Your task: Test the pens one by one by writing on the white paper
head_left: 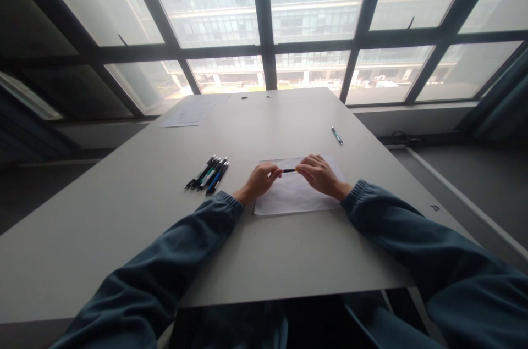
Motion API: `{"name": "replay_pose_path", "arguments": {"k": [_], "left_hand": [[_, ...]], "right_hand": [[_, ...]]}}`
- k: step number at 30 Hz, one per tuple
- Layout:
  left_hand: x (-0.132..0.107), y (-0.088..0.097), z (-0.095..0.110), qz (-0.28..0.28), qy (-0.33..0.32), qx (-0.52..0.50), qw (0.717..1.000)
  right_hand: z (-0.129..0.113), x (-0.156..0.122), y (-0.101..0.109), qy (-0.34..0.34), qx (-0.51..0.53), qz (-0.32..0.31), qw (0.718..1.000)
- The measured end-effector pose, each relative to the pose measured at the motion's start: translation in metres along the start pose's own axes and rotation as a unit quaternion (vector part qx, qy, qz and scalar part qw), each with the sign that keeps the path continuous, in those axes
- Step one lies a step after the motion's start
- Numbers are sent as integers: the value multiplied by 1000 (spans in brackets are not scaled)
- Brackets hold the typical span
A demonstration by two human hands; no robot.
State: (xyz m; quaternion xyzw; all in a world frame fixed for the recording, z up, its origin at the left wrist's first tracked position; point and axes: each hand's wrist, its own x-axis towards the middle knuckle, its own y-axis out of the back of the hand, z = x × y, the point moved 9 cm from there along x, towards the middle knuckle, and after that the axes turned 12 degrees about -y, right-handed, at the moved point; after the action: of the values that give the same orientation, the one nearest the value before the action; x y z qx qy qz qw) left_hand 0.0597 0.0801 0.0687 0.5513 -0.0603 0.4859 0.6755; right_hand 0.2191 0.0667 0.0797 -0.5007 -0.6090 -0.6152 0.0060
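Between my two hands a dark pen (289,170) is held level, with a yellow bit showing near its right end. My left hand (263,178) pinches the left end, and my right hand (318,174) grips the right end; the fingers hide both tips. Below them a white sheet of paper (295,198) lies on the table. To the left of my left hand rests a loose bundle of several pens (208,175), mostly black with some green, white and blue. A single pen (337,136) lies apart, beyond my right hand.
The white table (124,217) stretches away toward large windows (309,3). More papers (187,111) lie at its far left corner. Two small dark items, one a round disc (244,98), sit near the far edge. A small dark mark (435,208) is by the right edge.
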Motion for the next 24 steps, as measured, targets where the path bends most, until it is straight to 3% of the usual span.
{"name": "replay_pose_path", "arguments": {"k": [10, 15, 19, 22, 24], "left_hand": [[2, 9, 20, 37, -84, 44, 995], [3, 10, 18, 43, -76, 49, 995], [1, 19, 11, 89, -40, 41, 994], [-2, 27, 4, 133, -8, 27, 991], [-4, 29, 2, 145, 7, 20, 989]], "right_hand": [[2, 2, -3, -8, -33, -14, 999], [4, 3, -1, -32, -37, -10, 999], [21, 5, 12, -108, 2, 51, 993], [49, 4, 26, -214, 146, 132, 957], [69, 2, 22, -292, 293, 148, 898]]}}
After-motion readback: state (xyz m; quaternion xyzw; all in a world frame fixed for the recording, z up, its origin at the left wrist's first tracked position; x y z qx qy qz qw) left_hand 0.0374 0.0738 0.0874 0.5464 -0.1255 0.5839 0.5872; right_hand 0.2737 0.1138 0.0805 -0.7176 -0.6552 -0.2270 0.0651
